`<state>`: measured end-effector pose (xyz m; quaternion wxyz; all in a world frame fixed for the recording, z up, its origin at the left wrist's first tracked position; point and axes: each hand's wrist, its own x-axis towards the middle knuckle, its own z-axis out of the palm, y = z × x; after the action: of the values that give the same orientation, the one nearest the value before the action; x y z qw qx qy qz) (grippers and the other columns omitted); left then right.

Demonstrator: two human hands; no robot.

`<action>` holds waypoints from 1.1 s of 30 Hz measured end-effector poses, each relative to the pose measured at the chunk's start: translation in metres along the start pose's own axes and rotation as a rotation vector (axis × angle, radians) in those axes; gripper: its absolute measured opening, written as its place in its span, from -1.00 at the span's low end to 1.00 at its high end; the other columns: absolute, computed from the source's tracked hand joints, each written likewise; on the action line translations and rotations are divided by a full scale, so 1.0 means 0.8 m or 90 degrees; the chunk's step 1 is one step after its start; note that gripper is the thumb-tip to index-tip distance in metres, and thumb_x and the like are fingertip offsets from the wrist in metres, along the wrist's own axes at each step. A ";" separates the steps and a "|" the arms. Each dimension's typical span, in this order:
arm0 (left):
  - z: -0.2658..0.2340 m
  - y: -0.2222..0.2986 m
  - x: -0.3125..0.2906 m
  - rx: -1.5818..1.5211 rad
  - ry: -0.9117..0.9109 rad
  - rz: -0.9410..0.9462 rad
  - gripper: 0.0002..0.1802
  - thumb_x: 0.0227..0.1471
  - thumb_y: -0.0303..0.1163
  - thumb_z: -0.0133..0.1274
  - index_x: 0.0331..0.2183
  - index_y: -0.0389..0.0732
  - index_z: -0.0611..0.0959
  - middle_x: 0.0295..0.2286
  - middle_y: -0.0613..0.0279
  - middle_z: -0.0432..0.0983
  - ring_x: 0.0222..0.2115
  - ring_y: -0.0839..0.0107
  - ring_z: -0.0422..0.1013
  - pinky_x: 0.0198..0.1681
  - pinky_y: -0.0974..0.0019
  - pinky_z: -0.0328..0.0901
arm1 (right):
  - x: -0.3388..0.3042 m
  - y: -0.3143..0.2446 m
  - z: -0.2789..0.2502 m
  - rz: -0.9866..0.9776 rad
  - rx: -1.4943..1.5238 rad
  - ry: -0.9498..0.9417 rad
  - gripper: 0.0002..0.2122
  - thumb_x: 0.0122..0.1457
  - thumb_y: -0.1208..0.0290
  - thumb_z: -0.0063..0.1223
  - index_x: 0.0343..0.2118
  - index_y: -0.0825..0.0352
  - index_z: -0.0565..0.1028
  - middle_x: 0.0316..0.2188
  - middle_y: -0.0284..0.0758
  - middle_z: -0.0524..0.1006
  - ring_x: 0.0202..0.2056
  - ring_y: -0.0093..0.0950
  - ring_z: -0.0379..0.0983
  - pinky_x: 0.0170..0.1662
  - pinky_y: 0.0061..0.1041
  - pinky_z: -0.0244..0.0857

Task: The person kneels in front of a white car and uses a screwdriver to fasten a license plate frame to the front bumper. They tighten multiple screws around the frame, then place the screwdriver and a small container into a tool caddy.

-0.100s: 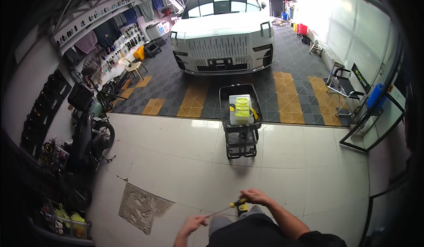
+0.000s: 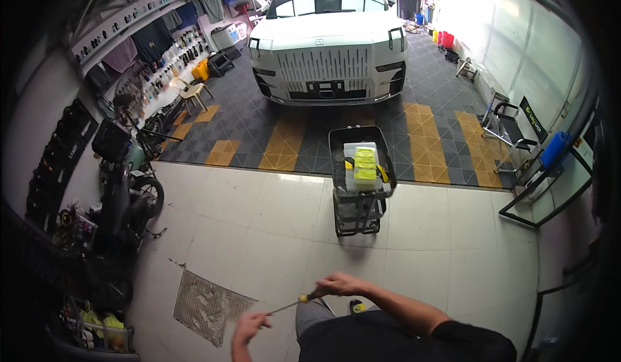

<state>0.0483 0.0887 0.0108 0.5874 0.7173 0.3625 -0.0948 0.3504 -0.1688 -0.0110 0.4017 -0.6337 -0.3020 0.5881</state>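
Low in front of my body, both hands are on what looks like a screwdriver (image 2: 289, 306) with a long thin metal shaft and a yellow-and-black handle. My right hand (image 2: 337, 284) is closed round the handle. At the far end of the shaft, my left hand (image 2: 251, 327) has its fingers closed on the tip. The tool slants slightly, its handle end farther away. Beyond my hands stands a black tiered trolley (image 2: 361, 216), its top tray holding a white box (image 2: 352, 177) with a bright yellow-green pack (image 2: 365, 163) on it.
A white car (image 2: 326, 51) faces me on grey and orange floor tiles. Along the left are a motorcycle (image 2: 126, 197), a beige chair (image 2: 189, 90) and bottle shelves. A metal floor grate (image 2: 210, 304) lies lower left. At right stand a black folding chair (image 2: 508, 129) and an open glass door (image 2: 550, 187).
Both hands and the screwdriver have shifted left together in the view. The trolley appears slightly farther right as the view moved. My grip looks the same.
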 end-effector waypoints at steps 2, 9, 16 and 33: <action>-0.079 0.015 0.062 -0.115 0.123 0.009 -0.70 0.29 -0.26 0.09 -0.16 -0.29 0.74 -0.53 0.24 0.65 -0.53 0.53 0.48 -0.43 0.45 0.30 | 0.096 -0.066 -0.033 -0.080 -0.058 -0.084 -0.48 0.38 -0.11 -0.05 0.00 0.33 0.58 -0.50 -0.43 0.44 -0.49 -0.53 0.34 -0.41 -0.43 0.26; -0.211 0.138 0.435 -0.883 0.026 0.304 -0.71 0.30 -0.06 0.06 -0.29 -0.05 0.68 -0.64 0.45 0.37 -0.54 0.57 0.29 -0.35 0.37 0.19 | 0.402 -0.193 -0.223 -0.041 0.006 -0.153 -0.44 0.27 -0.07 0.18 0.10 0.35 0.49 -0.42 -0.38 0.50 -0.42 -0.56 0.44 -0.37 -0.46 0.34; -0.252 0.485 0.844 -0.713 -0.249 0.192 -0.65 0.34 0.00 0.00 -0.28 -0.06 0.64 -0.63 0.47 0.25 -0.53 0.53 0.22 -0.34 0.37 0.14 | 0.500 -0.263 -0.488 -0.009 0.213 0.091 -0.53 0.29 0.01 0.20 0.07 0.29 0.49 -0.40 -0.46 0.51 -0.38 -0.66 0.43 -0.31 -0.59 0.32; -0.116 0.886 1.632 -0.448 -0.137 -0.044 -0.53 0.38 0.00 -0.07 0.03 -0.18 0.56 -0.30 0.34 0.50 -0.34 0.54 0.32 -0.29 0.39 0.23 | 0.804 -0.337 -1.162 0.016 0.348 0.443 -0.58 0.29 0.19 0.20 0.09 0.34 0.51 -0.50 -0.45 0.47 -0.46 -0.65 0.37 -0.42 -0.55 0.25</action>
<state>1.4076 0.6736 -0.1469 0.8292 0.4449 0.3332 -0.0587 1.3741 0.3719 -0.1149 0.6250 -0.6683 0.0258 0.4026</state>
